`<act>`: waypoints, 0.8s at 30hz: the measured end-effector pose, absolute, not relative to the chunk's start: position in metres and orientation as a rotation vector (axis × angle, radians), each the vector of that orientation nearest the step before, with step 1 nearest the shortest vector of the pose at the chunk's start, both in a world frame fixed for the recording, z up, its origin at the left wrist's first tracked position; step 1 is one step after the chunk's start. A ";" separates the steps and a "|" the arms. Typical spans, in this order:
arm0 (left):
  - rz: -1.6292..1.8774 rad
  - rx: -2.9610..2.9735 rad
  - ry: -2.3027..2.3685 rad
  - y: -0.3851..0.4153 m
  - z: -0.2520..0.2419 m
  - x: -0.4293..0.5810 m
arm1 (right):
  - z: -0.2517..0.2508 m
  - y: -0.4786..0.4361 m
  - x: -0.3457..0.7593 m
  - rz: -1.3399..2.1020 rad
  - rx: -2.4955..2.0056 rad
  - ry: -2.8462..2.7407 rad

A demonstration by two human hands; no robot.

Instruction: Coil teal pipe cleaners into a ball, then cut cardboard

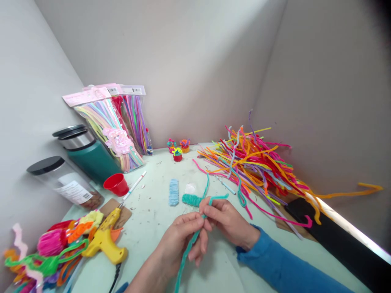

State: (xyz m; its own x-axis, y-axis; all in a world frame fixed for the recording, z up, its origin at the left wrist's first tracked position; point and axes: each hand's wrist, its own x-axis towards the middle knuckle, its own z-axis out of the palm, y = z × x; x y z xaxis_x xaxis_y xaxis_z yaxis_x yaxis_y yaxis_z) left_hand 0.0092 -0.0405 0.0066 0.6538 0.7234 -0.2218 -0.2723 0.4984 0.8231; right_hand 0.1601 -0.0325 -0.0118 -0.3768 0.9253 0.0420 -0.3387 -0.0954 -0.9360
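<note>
My left hand (185,234) and my right hand (229,221) meet near the middle of the table, fingertips pinched on a teal pipe cleaner (185,254). One long end of it hangs down past my left hand toward the bottom edge. Short teal ends stick out above the fingers, one pointing up and one to the right. Just beyond the fingertips is a tightly wound teal piece (191,199); whether it joins the strand in my hands I cannot tell. A flat light blue wound piece (174,192) lies left of it, and a small whitish thing (190,188) behind it.
A yellow glue gun (106,240) lies at left beside bunched pipe cleaners (51,244). Behind are a red cup (116,185), a clear jar (65,183), a green bottle (91,156) and packaged pipe cleaners (106,126). Loose pipe cleaners (253,162) heap at right; small pipe-cleaner figures (177,154) stand at the back.
</note>
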 end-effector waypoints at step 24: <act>0.756 1.019 0.957 -0.038 0.011 0.002 | -0.004 -0.038 0.171 0.334 -0.951 -2.145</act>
State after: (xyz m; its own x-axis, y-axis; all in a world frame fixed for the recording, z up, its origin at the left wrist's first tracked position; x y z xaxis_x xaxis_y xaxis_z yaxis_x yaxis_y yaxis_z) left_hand 0.0022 -0.0376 0.0105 0.4004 0.8689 -0.2910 -0.0824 0.3504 0.9330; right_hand 0.1705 -0.0384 -0.0037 -0.4405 0.7216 0.5341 0.5252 0.6896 -0.4986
